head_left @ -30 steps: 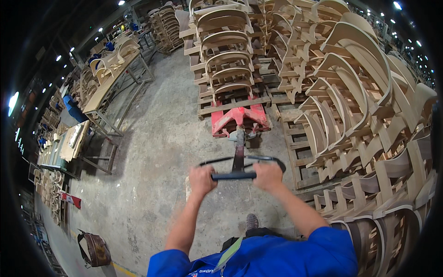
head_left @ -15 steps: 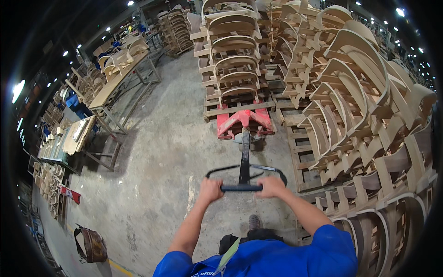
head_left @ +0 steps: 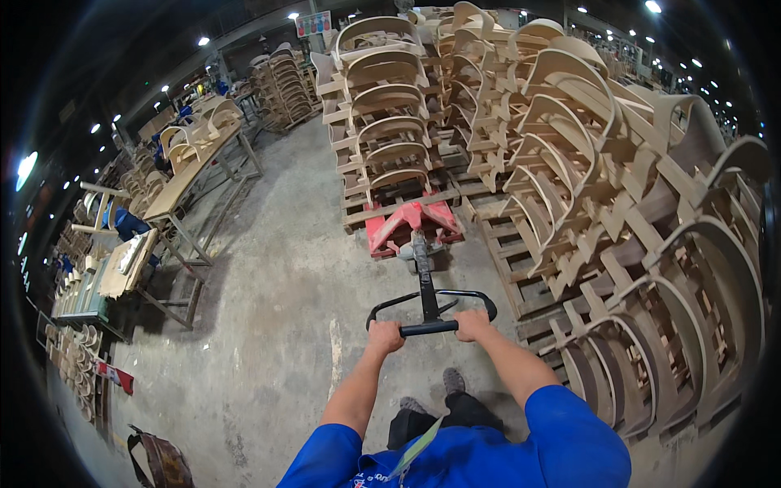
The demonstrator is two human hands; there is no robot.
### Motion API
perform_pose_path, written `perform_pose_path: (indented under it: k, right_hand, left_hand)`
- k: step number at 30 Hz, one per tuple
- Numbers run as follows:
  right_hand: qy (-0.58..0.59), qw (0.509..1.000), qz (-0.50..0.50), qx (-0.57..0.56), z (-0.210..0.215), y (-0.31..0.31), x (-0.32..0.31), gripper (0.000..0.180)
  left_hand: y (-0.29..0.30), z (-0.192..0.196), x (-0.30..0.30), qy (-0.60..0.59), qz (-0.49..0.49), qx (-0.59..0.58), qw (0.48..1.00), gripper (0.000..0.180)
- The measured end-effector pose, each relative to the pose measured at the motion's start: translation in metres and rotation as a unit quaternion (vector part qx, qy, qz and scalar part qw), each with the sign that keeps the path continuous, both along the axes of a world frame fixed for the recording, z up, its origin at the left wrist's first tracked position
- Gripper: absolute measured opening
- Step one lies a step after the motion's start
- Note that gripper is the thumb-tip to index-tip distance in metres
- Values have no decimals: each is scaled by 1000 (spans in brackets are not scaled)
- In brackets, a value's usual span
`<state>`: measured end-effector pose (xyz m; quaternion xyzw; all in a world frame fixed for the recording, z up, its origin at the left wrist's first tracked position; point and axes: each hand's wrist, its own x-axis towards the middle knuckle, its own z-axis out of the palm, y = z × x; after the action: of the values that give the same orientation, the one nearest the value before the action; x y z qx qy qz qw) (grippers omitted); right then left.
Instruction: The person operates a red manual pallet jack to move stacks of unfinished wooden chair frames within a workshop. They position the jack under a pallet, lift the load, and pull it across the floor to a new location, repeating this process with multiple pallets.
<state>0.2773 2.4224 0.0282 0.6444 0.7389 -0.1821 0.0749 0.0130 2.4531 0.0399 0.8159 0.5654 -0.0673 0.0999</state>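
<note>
From the head camera, both bare hands are wrapped around the black loop handle (head_left: 429, 313) of a red pallet jack (head_left: 411, 228). The left hand (head_left: 385, 335) has its grip fully shut on the left end of the handle's cross bar, fingers curled over the top, and the right hand (head_left: 473, 324) has its grip fully shut on the right end of the same bar, so the two fists sit either side of the dark steering shaft (head_left: 425, 281). That shaft runs up and away from the person to the jack's red body, which sits on the concrete floor (head_left: 277, 309) with its forks pushed under a wooden pallet (head_left: 399, 199). On that pallet stands a tall stack of curved bent-plywood chair frames (head_left: 382, 106). Just to the right, further pallets carry more stacks of the same pale curved frames (head_left: 586, 163), leaning and nested closely, and these fill the right side of the view down to near the person's right arm. The person wears a blue short-sleeved shirt (head_left: 488, 447), and one grey shoe (head_left: 454, 381) shows on the floor below the handle. Well apart on the left stands a long worktop (head_left: 191, 183) on metal legs carrying more frames, and a brown bag (head_left: 159, 459) lies on the floor at lower left.
</note>
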Motion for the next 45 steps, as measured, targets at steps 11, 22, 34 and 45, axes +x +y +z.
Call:
perform_pose_path:
  k: [11,22,34,45]
  right_hand:
    - [9,999,-29,-30,2,-148,-35,35]
    - [48,999,-2,-4,-8,-335,-18,30]
    - [24,1000,-18,-5,-14,-567,21,29]
    - [87,994,-33,-48,-14,-783,-107,42]
  left_hand:
    - [-146,-17,-35,-23,-31,30,999,23]
    - [-345,-18,-23,-38,-34,78,996,24]
    - [-588,-26,12,-55,-26,54,997,36]
    - [-787,22,-84,22,6,29,999,34]
